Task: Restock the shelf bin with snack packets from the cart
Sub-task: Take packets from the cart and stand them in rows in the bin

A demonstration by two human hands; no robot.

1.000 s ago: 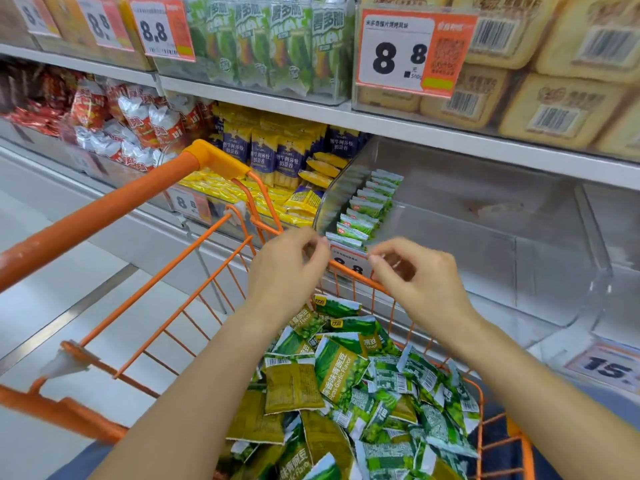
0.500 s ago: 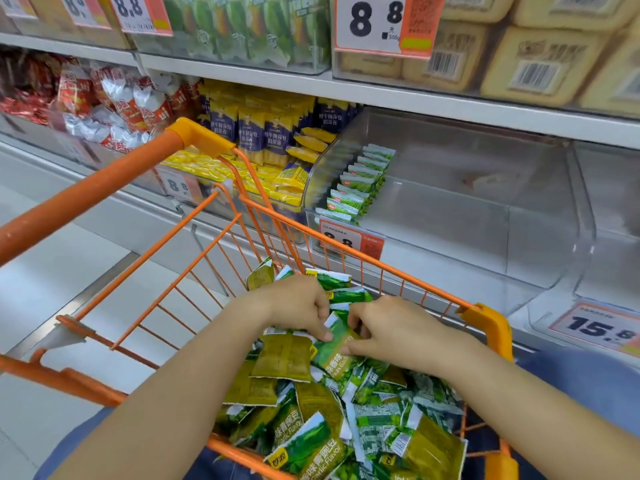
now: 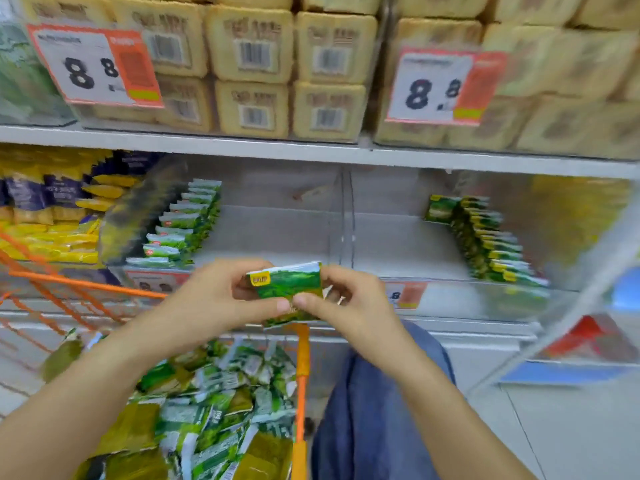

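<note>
I hold a small stack of green snack packets (image 3: 287, 282) between both hands, in front of the shelf. My left hand (image 3: 214, 299) grips its left side and my right hand (image 3: 346, 303) pinches its right side and lower edge. Below lies the orange wire cart (image 3: 300, 362), heaped with green and olive packets (image 3: 214, 400). The clear shelf bin (image 3: 277, 230) behind my hands has one row of green packets (image 3: 183, 223) along its left wall. The neighbouring bin (image 3: 398, 237) to the right holds a row of darker green packets (image 3: 485, 237).
Yellow and purple snack bags (image 3: 52, 209) fill the bin at left. Beige wrapped blocks (image 3: 294, 64) and 8.8 price tags (image 3: 93, 64) sit on the upper shelf. My blue-clad leg (image 3: 374, 410) is beside the cart's right edge. White floor (image 3: 554, 427) lies at lower right.
Both hands rose out of the cart holding a stack of green packets and now are at bin height. The view swung right and up, showing the right-hand bin.
</note>
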